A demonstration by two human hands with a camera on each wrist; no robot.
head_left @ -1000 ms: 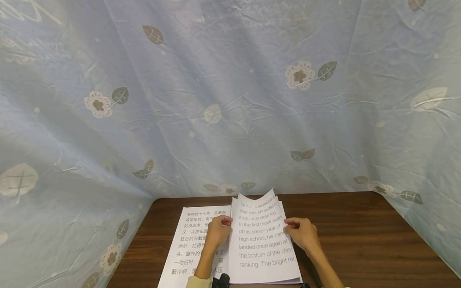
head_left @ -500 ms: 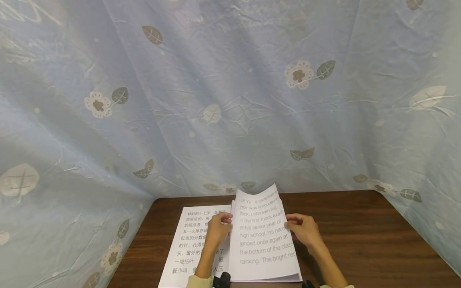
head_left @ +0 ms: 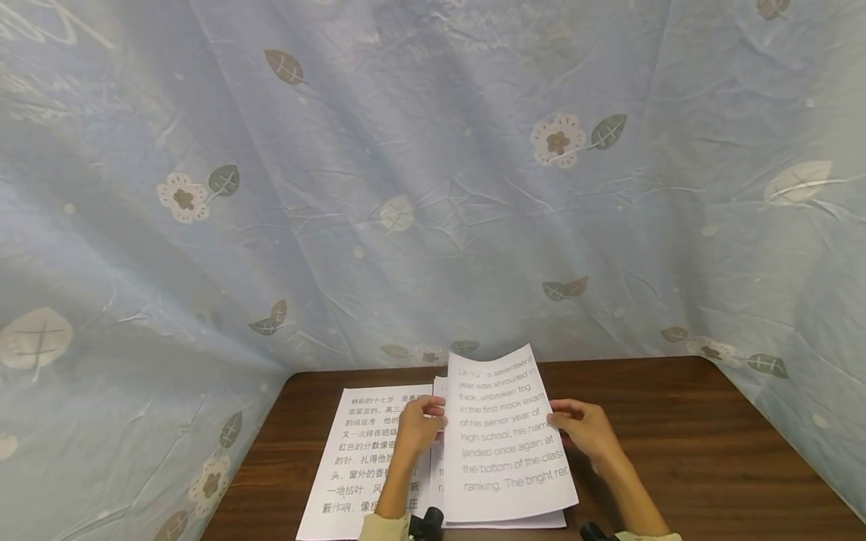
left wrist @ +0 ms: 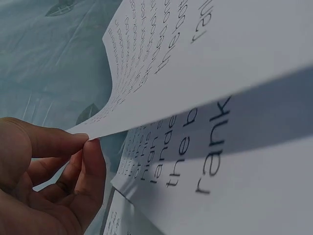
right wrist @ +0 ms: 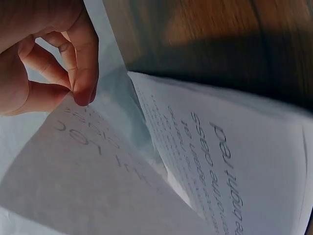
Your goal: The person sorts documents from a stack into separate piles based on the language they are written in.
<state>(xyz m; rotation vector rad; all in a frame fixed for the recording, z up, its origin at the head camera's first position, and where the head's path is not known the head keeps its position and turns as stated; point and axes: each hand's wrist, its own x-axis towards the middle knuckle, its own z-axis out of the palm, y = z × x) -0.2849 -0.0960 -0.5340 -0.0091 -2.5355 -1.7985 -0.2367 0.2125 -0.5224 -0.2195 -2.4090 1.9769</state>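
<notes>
A printed sheet of paper (head_left: 501, 443) with English text is lifted and slightly bowed between the two hands. My left hand (head_left: 421, 428) pinches its left edge between thumb and fingers, seen close up as the left hand (left wrist: 54, 171) in the left wrist view. On the opposite edge, my right hand (head_left: 588, 432) pinches the sheet; the right wrist view shows thumb and index finger meeting on it. Beneath lies a stack of paper (right wrist: 244, 142) printed with the same kind of text, mostly hidden by the raised sheet in the head view.
To the left, a stack of pages (head_left: 338, 481) printed with Chinese characters lies against the English stack, partly under the left forearm. Everything rests on a dark wooden table (head_left: 683, 443). A patterned cloth curtain (head_left: 460, 188) hangs behind and along both sides.
Both hands have moved to the right, and the pinched sheet has come up and right with them. More of the stack below shows at its left side.
</notes>
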